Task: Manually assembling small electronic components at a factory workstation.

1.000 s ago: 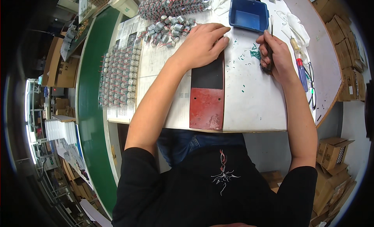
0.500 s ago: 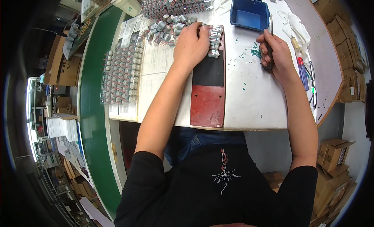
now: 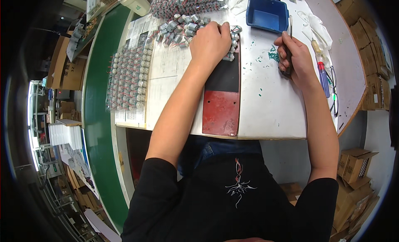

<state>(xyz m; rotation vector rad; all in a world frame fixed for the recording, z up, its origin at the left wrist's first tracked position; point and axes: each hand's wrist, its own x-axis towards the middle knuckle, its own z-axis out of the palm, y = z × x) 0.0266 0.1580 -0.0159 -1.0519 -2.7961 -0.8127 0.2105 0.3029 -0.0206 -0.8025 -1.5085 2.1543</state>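
My left hand (image 3: 211, 44) is bent down over a row of small motors (image 3: 231, 55) with thin wires, at the far end of a black and red board (image 3: 221, 113). Its fingers are curled, and whatever they grip is hidden beneath the hand. Beside it, to the left, lies a loose heap of small silver motors (image 3: 176, 32). My right hand (image 3: 297, 57) is closed around a slim tool (image 3: 290, 23) with a dark handle and a thin metal end pointing away from me. The tool's exact kind cannot be made out. Green scraps (image 3: 273, 54) lie on the table beside this hand.
A blue bin (image 3: 267, 15) stands beyond my right hand. Bagged motors are stacked at the back (image 3: 187, 4), and another motor pack (image 3: 129, 77) lies at the left. A purple-handled screwdriver (image 3: 323, 80) and a white cloth (image 3: 318, 28) lie at the right.
My left hand has shifted right over the motor row and covers more of it, with the thumb raised further. My right hand keeps the tool nearly in place.
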